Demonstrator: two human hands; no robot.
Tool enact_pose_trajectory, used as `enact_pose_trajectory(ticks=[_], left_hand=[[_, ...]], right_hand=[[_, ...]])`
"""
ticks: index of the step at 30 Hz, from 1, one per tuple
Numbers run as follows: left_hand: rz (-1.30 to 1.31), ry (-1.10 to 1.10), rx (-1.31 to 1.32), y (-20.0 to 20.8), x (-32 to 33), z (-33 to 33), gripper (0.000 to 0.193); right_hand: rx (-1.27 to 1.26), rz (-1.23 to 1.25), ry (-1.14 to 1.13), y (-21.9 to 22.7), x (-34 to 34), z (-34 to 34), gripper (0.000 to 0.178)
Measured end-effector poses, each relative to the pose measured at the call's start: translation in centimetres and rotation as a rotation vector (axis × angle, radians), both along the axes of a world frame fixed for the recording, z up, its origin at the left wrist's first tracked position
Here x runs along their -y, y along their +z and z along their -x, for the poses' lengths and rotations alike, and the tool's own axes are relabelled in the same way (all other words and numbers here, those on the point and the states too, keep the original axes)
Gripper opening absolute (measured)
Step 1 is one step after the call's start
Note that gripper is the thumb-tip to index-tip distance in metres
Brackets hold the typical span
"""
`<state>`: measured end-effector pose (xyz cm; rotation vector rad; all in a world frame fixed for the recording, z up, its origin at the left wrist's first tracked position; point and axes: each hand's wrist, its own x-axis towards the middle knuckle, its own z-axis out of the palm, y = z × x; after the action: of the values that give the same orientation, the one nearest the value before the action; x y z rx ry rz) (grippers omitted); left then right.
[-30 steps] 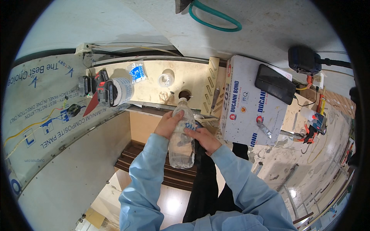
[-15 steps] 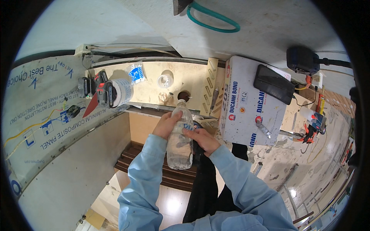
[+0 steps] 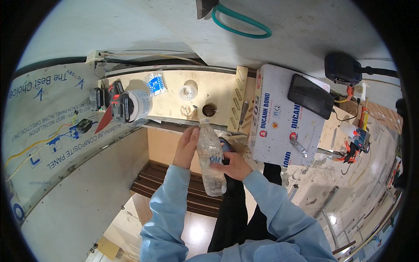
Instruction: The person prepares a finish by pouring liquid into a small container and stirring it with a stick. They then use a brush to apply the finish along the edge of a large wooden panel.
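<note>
A clear plastic bottle (image 3: 212, 179) is tilted in front of me, its narrow top toward the bench and its base toward my body. My right hand (image 3: 234, 167) is closed round its right side, the thumb lying across the middle. My left hand (image 3: 187, 146) is beside the bottle's shoulder, fingers drawn together near the neck; whatever they hold, if anything, is hidden. Just beyond the bottle's top is a round dark hole (image 3: 209, 109) in the pale bench board (image 3: 170, 102). A small white cup (image 3: 187, 91) stands to the left of the hole.
Left on the bench lie tool batteries (image 3: 120, 107), a white roll (image 3: 139, 104) and a blue-and-white packet (image 3: 156, 84). A white carton (image 3: 273, 118) with a black phone (image 3: 310, 96) on it stands at right. A pen-like tool (image 3: 243, 112) rests on a wood strip. Brown slats (image 3: 159, 181) lie below.
The bottle has tilted, its base swinging right and toward me. My left hand has shifted off the bottle's front to the side of its neck. My right hand has moved slightly down with the bottle.
</note>
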<state>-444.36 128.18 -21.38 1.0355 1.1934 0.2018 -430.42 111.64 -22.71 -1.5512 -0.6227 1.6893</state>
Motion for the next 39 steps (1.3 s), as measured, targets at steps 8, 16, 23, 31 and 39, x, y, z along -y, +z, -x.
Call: enact_pose_trajectory(ticks=[8, 16, 23, 31, 39], left_hand=[[-0.655, -0.449, -0.07, 6.5, 0.9, 0.9, 0.05], [-0.723, -0.543, -0.252, 6.7, 0.7, -0.4, 0.028], [-0.79, -0.476, -0.207, 5.1, -0.7, -1.8, 0.045], [-0.742, -0.416, -0.598, 2.5, -2.6, -3.1, 0.041], [-0.414, 0.057, -0.248, -0.1, -3.6, -0.6, 0.044]], right_hand=[[0.752, -0.152, 0.028, -2.4, 2.9, 2.2, 0.073], [0.876, -0.188, 0.018, -2.8, 3.7, 3.5, 0.068], [0.865, -0.077, 0.047, -2.3, 2.6, 3.1, 0.07], [0.788, 0.102, 0.089, -1.8, 1.5, 3.4, 0.066], [0.653, 0.189, 0.07, -2.3, 0.3, 3.0, 0.074]])
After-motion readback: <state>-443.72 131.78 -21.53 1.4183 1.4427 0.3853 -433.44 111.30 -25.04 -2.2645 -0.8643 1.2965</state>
